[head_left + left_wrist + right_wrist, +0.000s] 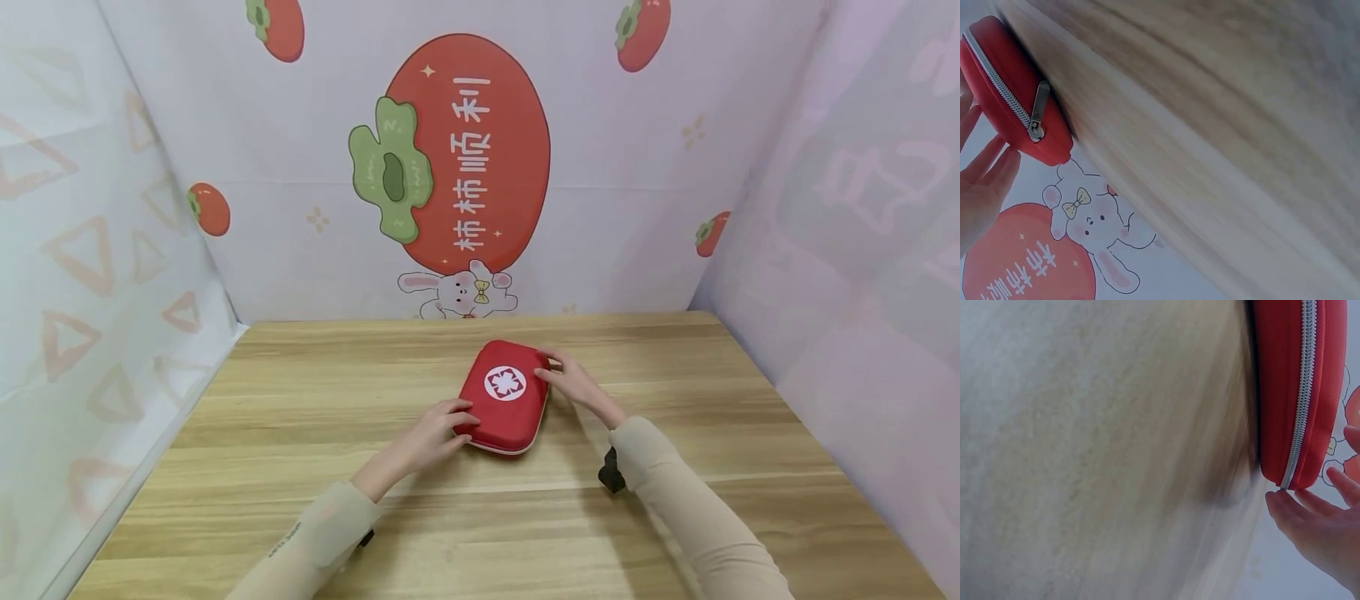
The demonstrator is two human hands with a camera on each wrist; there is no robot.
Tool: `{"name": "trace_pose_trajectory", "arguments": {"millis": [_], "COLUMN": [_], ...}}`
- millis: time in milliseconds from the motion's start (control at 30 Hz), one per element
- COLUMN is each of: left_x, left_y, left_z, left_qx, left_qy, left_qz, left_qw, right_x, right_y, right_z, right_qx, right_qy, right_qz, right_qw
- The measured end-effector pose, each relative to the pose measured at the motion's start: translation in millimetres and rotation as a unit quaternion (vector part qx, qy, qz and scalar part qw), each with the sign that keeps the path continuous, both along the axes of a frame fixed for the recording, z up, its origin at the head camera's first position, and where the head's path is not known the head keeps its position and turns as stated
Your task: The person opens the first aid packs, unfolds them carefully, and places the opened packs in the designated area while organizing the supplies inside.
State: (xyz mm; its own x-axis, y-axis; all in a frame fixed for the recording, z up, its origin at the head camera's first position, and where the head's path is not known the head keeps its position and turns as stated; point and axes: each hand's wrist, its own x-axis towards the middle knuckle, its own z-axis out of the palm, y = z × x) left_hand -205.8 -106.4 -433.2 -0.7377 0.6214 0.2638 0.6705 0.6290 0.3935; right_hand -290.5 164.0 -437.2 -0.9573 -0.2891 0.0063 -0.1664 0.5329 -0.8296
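A red zippered first-aid case point(480, 421) with a white round emblem lies flat on the wooden table, set at a slant. Over its near left corner my left hand point(435, 435) is spread, fingertips on the top and the thumb low at the side. At the far right end my right hand point(572, 382) touches the edge with loosely bent fingers. The left wrist view shows the silver zipper pull point(1040, 106) on the case's side. In the right wrist view the meshed zipper point(1302, 394) runs along the side, with fingertips point(1280, 501) right at the corner.
The wooden table point(300, 400) reaches back to a white cloth wall point(615, 242) printed with persimmons and a rabbit. Cloth walls also stand at the left and right. A small black device point(611, 472) shows at the right cuff.
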Motion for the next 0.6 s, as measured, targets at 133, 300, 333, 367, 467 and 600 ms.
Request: {"name": "trace_pose_trajectory", "arguments": {"millis": [133, 300, 333, 367, 467, 600], "left_x": [-1.6, -3.7, -4.0, -4.0, -3.5, 0.9], "left_y": [2, 4, 4, 4, 3, 1], "left_z": [-0.1, -1.9, -2.3, -2.6, -3.8, -5.4], "left_qx": [0.012, 0.023, 0.022, 0.022, 0.021, 0.029], "left_qy": [-0.007, -0.012, -0.010, -0.008, -0.001, -0.001], "left_qz": [-0.001, 0.009, 0.011, 0.011, 0.008, 0.002], "left_qw": [0.9999, 0.9996, 0.9996, 0.9997, 0.9997, 0.9996], "right_x": [-0.4, 0.8, 1.8, 3.0, 7.7, 15.1], "right_y": [-1, -3, -3, -4, -4, -4], "right_z": [-2.7, -4.5, -4.5, -4.3, -3.6, -3.5], "right_qx": [-0.002, -0.009, -0.011, -0.011, -0.009, -0.005], "right_qy": [-0.010, -0.013, -0.013, -0.011, -0.008, -0.007], "right_qz": [-0.005, -0.007, -0.010, -0.010, -0.014, -0.014], "right_qw": [1.000, 1.000, 1.000, 1.000, 1.000, 1.000]}}
